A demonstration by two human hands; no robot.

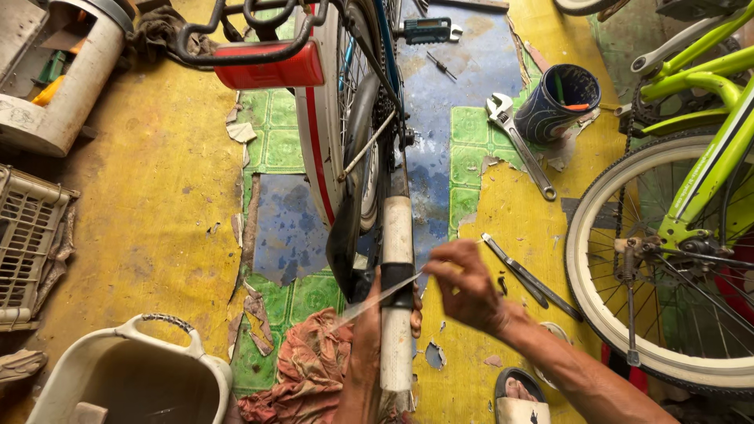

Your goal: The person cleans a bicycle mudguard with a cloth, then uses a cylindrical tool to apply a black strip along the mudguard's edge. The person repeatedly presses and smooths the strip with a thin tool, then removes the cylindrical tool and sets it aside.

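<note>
Head view: looking straight down on a bicycle under repair, over a floor of peeling yellow, green and blue covering.
Left hand: wrapped round the white frame tube from the left, fingers curled behind it, gripping firmly.
Right hand: fingers pinched shut on one end of a thin pale strip, pulled taut and slanting down-left across the tube.
Strip's place: crossing the lower part of the white tube, just above the left hand's fingertips.
Rag: reddish patterned cloth, bunched on the floor just left of the left forearm.
Bucket: cream plastic with a handle, bottom-left corner.
Sandal: a foot in it, just under the right forearm.
Pliers: dark, lying on yellow floor right of the right hand.
Adjustable wrench: silver, farther up, jaw end toward the cup.
Cup: dark blue with pale swirl pattern, round, tipped on its side, beside the wrench head.
Green bicycle: lime frame and cream-tyred wheel filling the right edge.
Red reflector: rectangular block on the rear rack, top centre.
</note>
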